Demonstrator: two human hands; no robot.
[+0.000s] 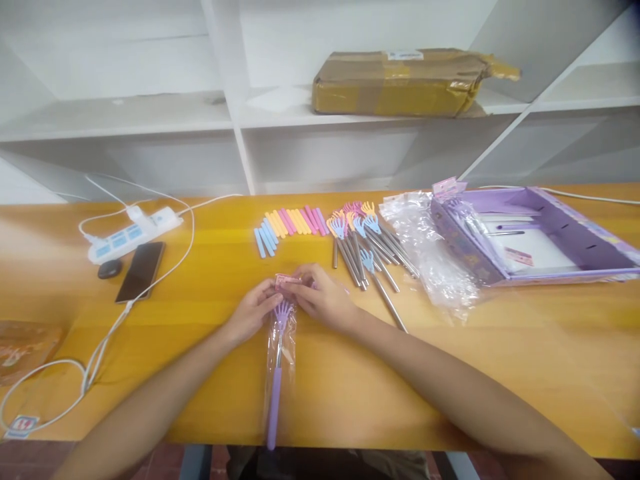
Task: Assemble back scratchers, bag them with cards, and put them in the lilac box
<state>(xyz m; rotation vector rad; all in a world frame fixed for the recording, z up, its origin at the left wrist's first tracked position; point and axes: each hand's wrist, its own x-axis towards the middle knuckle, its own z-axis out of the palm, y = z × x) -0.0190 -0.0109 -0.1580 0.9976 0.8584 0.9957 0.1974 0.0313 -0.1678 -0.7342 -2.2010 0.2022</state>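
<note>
A purple back scratcher (274, 400) with a hand-shaped head lies in a clear plastic sleeve (289, 343) near the table's front edge. My left hand (254, 309) pinches the top left of the sleeve, beside the scratcher's head. On the other side, my right hand (323, 297) is closed on the sleeve's top, where a pink label card (285, 281) shows between the hands. Behind them lie a row of coloured handle tubes (295, 221) and a pile of metal-rod scratchers (360, 247). One blue-headed scratcher (387, 293) lies apart, closer to my right hand.
Clear plastic bags (440, 267) lie beside a purple box (565, 270) on the right. On the left are a power strip (135, 235), white cables, a phone (141, 272) and a black case (110, 269). A taped carton (395, 93) sits on the shelf (280, 120).
</note>
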